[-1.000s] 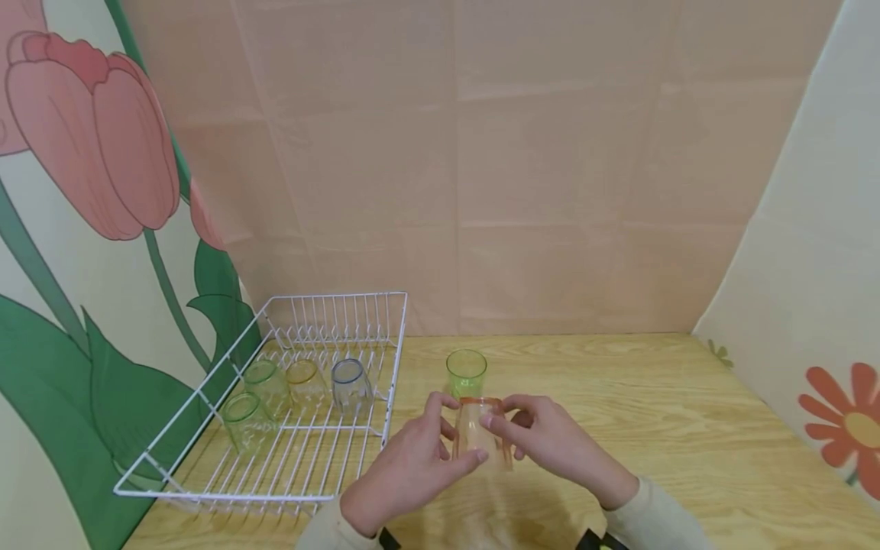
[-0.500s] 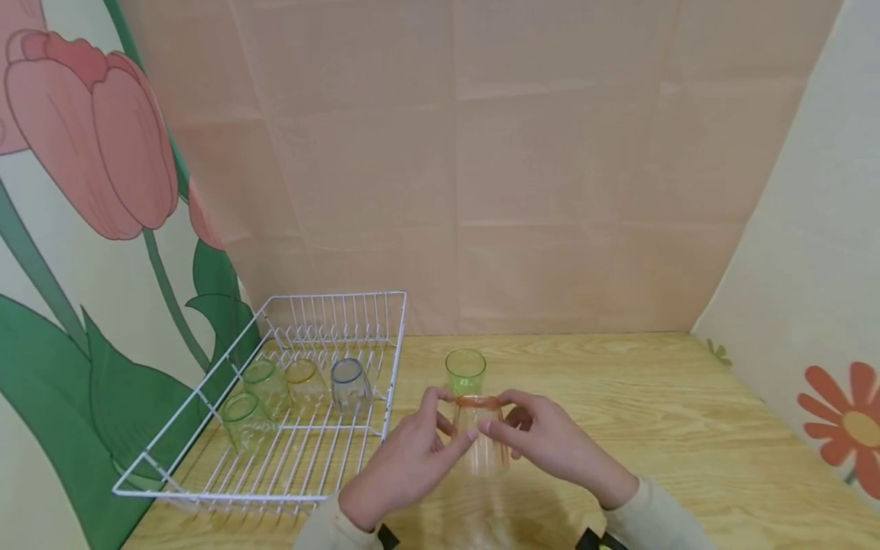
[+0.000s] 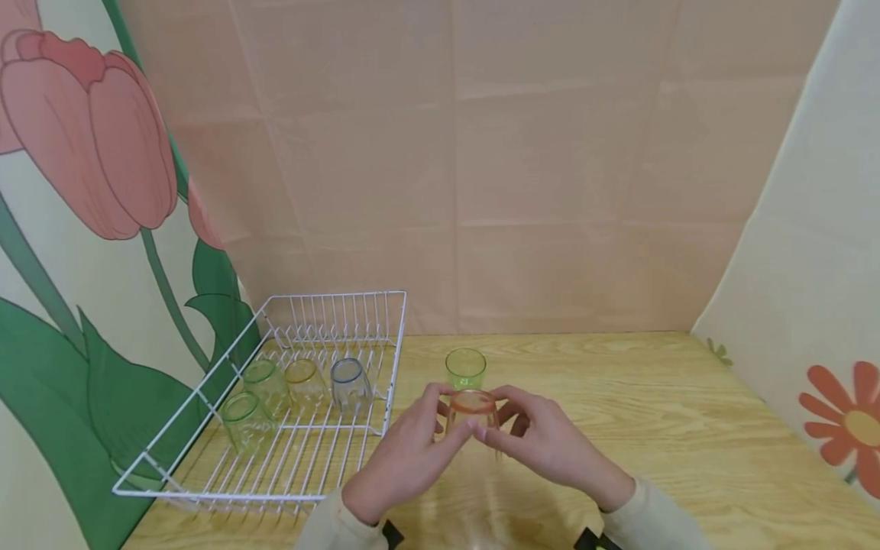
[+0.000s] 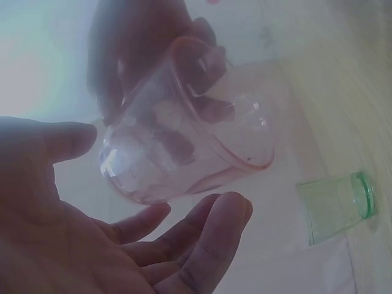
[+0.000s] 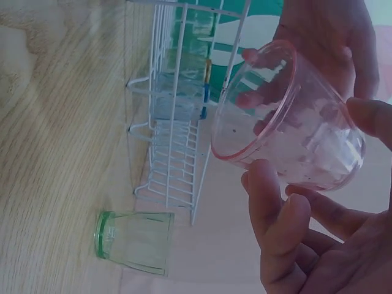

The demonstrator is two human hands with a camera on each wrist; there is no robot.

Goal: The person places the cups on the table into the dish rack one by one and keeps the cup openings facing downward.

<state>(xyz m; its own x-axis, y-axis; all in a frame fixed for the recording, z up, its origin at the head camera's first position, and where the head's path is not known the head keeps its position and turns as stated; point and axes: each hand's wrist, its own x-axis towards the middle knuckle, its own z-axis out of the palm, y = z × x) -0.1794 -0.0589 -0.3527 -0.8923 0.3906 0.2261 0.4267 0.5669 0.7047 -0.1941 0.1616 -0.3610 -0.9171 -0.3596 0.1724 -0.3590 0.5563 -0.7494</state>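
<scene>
Both hands hold a clear pink-orange glass [image 3: 474,405] between them above the table, its mouth turned downward. On its left side the fingers and thumb of my left hand [image 3: 415,447] curl around it. From the other side my right hand [image 3: 543,443] grips it, with the fingertips along its wall in the right wrist view. The two thumbs come close together on the near side. Just beyond the hands a green glass [image 3: 466,367] stands upright on the table, its lower part partly covered in the head view.
A white wire dish rack [image 3: 316,496] stands on the left of the wood-grain table [image 3: 619,405]. Several glasses sit upside down in it, among them a green one [image 3: 244,428], a yellow one [image 3: 305,386] and a blue one [image 3: 352,389]. A plain backdrop [image 3: 550,191] closes the far side.
The pink-orange glass has risen slightly and tipped, so more of its upper ring shows. Both hands have shifted a little with it, and their thumbs have drawn closer together. The rack has stayed put.
</scene>
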